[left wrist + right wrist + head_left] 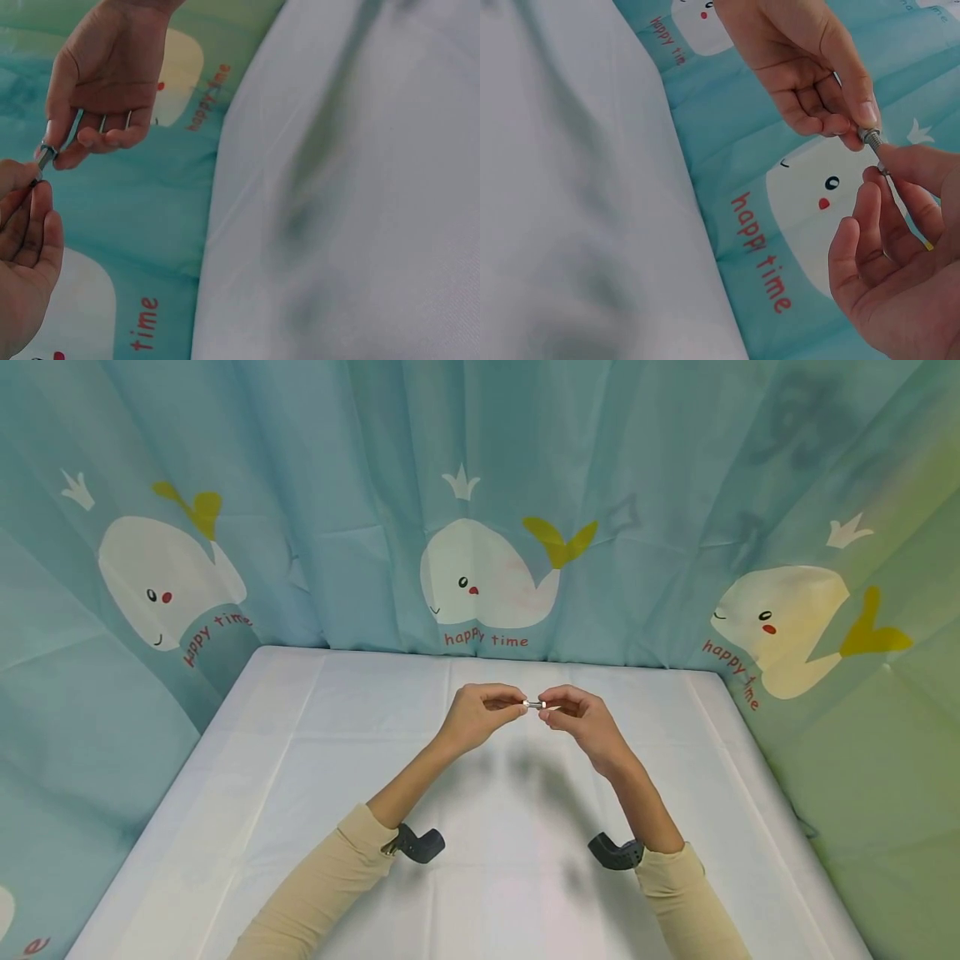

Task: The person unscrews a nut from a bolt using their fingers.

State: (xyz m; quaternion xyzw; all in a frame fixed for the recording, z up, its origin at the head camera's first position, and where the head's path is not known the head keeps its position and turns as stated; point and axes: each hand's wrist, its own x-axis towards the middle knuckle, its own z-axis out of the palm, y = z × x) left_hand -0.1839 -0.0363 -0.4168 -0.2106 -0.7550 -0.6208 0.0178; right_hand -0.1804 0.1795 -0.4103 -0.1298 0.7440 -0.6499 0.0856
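Observation:
A small silvery metal bolt (875, 140) spans the gap between the two hands, held in the air above the far part of the table. My left hand (477, 717) pinches one end with thumb and forefinger. From the other side, my right hand (583, 720) pinches the opposite end in the same way. Threads show along the bolt's middle in the right wrist view, with a wider ring-like part beside the left thumb. Fingertips cover both ends of the bolt (46, 156).
A white cloth covers the table (315, 827). Behind and beside it hangs a blue-green curtain (337, 568) with whale prints. A dark curved mount (422, 845) sits at the left cuff, and another mount (617, 852) at the right cuff.

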